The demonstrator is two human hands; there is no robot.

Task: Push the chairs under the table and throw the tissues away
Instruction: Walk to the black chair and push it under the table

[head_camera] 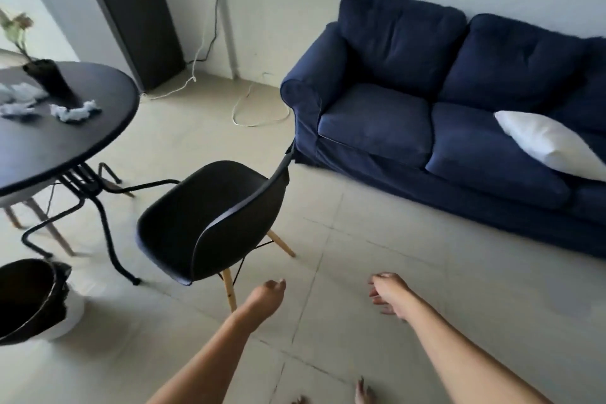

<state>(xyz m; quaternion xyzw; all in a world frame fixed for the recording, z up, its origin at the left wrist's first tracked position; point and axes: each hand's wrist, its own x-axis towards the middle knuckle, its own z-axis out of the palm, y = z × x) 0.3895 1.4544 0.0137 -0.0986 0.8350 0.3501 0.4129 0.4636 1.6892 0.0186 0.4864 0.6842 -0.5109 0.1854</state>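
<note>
With our left hand (267, 293) loosely curled and right hand (388, 293) open, both empty, we judge the chair (210, 223) light, rigid, best grasped by its backrest rim.

One round black table (49, 147) carries three crumpled tissues: one near the front (76, 112), one at the left edge (16, 110), one behind it (23, 92). One black vase (49, 79) stands there too. One black chair (210, 220) is pulled out; a second chair (19, 198) shows partly under the table. One bin (29, 298), one blue sofa (459, 115), one white pillow (551, 144), two bare hands: left (267, 297), right (388, 293).
</note>
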